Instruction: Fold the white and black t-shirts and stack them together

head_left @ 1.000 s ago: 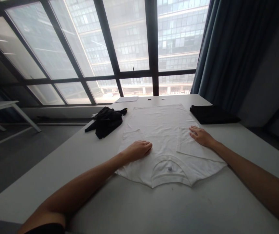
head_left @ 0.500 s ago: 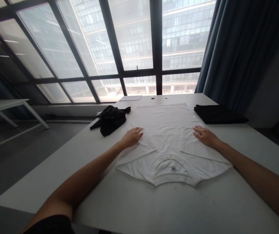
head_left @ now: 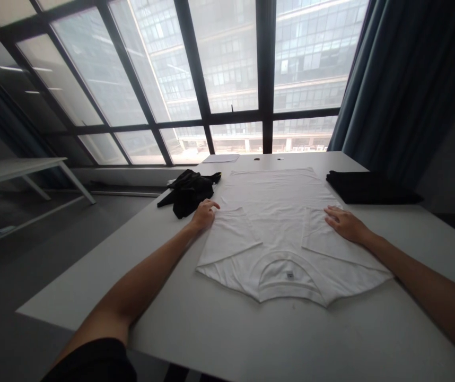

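Observation:
A white T-shirt (head_left: 279,212) lies spread on the white table, its collar toward me and both sleeves folded inward over the body. My left hand (head_left: 206,214) is at the shirt's left edge, beside the folded sleeve. Its fingers are bent, with the forefinger and thumb apart and nothing visible between them. On the right side my right hand (head_left: 344,223) rests flat on the shirt by the other folded sleeve, fingers stretched out and open. A small label (head_left: 290,274) shows inside the collar.
A crumpled black garment (head_left: 191,192) lies left of the shirt, and a folded black cloth (head_left: 370,187) lies to the right. White paper (head_left: 221,158) sits at the far edge of the table (head_left: 291,345). Another table (head_left: 16,168) stands at left. Windows and a blue curtain (head_left: 374,79) are behind.
My left hand has lifted off the left sleeve and shifted left to the shirt's edge, its fingers now bent. The right hand stays on the shirt. The view has turned slightly left.

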The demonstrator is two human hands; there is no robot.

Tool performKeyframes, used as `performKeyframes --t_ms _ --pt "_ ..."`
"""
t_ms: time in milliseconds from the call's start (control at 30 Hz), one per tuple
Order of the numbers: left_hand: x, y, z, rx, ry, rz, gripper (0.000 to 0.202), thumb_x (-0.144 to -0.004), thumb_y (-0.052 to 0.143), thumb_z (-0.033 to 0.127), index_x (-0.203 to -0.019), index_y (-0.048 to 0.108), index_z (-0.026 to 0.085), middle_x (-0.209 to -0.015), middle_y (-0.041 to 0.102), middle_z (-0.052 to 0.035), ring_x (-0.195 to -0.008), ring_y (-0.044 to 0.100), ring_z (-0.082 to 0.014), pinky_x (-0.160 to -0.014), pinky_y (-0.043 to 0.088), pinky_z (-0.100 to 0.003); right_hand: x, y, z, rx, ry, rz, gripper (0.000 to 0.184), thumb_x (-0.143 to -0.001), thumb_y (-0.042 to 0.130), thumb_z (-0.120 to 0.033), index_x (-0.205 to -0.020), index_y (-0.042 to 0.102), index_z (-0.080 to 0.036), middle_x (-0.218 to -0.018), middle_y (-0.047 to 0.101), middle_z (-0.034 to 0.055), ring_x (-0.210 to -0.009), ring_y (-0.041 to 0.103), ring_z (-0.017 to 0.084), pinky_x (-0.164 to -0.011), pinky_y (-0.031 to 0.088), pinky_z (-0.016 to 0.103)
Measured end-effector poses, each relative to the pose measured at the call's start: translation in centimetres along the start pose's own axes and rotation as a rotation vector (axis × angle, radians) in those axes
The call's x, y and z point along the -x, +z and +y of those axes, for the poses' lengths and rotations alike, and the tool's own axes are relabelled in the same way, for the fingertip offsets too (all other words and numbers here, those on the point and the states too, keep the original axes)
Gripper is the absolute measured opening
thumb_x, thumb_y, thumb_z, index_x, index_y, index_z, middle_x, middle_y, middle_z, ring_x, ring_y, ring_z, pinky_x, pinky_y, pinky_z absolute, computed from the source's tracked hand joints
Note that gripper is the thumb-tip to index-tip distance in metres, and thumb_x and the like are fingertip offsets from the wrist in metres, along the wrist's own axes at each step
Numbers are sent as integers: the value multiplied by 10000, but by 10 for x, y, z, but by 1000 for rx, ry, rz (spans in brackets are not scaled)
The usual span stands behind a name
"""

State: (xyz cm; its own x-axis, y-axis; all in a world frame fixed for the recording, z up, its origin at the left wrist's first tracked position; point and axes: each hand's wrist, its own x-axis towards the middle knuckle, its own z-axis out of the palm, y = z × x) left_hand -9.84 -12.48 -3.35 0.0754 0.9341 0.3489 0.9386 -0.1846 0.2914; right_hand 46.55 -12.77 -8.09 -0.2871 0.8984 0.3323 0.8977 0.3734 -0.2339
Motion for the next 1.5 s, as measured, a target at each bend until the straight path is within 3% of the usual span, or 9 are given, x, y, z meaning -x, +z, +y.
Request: performKeyframes --t_ms 233,367,500,633,700,833,1000,1133,1500 --pt "-1 5 -3 -21 -139 31 351 -795 445 102 -906 772 168 -1109 656 -103 -1079 614 -252 -1056 457 -373 0 -1 -1 2 7 3 512 -958 436 -416 -1380 619 -191 -1475 551 115 -1406 464 289 -1184 343 454" --pt "6 3 14 11 -40 84 423 -897 381 142 -1161 712 146 -1264 628 -107 -1204 586 -229 -1108 412 -323 0 -1 -1 7 7 1 532 -958 427 -419 -1376 620 -150 -1483 536 145 -1407 461 298 -1185 341 453" --pt "16 10 36 -33 152 -93 506 -1015 334 323 -1446 511 125 -1520 477 -139 -1441 396 -254 -1203 283 -393 0 0 0 -9 2 5 527 -958 431 -419 -1377 621 -163 -1483 538 134 -1403 465 303 -1187 338 458" --pt "23 20 47 -136 137 -330 676 -1029 317 543 -1553 350 118 -1630 276 -198 -1530 171 -364 -1192 181 -577 0 0 0 -19 1 1 533 -957 431 -418 -1381 616 -153 -1484 533 145 -1406 460 314 -1183 340 473" --pt "24 19 48 -180 134 -378 707 -1038 250 575 -1581 294 125 -1652 204 -196 -1538 107 -375 -1190 131 -607 0 0 0 -15 1 1 527 -958 433 -416 -1381 616 -160 -1482 537 142 -1405 461 309 -1184 338 468" --pt "31 10 58 -221 197 -363 710 -1037 245 600 -1586 306 153 -1653 208 -184 -1535 111 -389 -1182 40 -652 0 -1 -1 -8 2 0 538 -963 432 -413 -1379 612 -124 -1485 525 170 -1412 452 309 -1184 334 465" --pt "48 4 92 -112 478 -480 718 -1042 235 624 -1619 200 199 -1676 140 -115 -1556 74 -269 -1237 57 -508 0 -4 -5 8 2 -17 537 -976 419 -404 -1394 597 -117 -1499 510 169 -1419 444 299 -1186 330 452" --pt "60 2 115 -50 578 -555 746 -1038 245 646 -1630 153 201 -1679 113 -100 -1557 49 -256 -1247 46 -463 1 -7 -8 3 26 -32 540 -985 417 -413 -1405 586 -118 -1516 488 168 -1429 429 297 -1191 323 451" --pt "71 -10 129 67 804 -617 720 -1043 369 585 -1635 79 293 -1679 123 -38 -1553 78 -274 -1256 17 -467 -1 -8 -11 7 39 -51 528 -992 431 -392 -1423 563 -118 -1531 466 168 -1444 407 292 -1197 310 453"
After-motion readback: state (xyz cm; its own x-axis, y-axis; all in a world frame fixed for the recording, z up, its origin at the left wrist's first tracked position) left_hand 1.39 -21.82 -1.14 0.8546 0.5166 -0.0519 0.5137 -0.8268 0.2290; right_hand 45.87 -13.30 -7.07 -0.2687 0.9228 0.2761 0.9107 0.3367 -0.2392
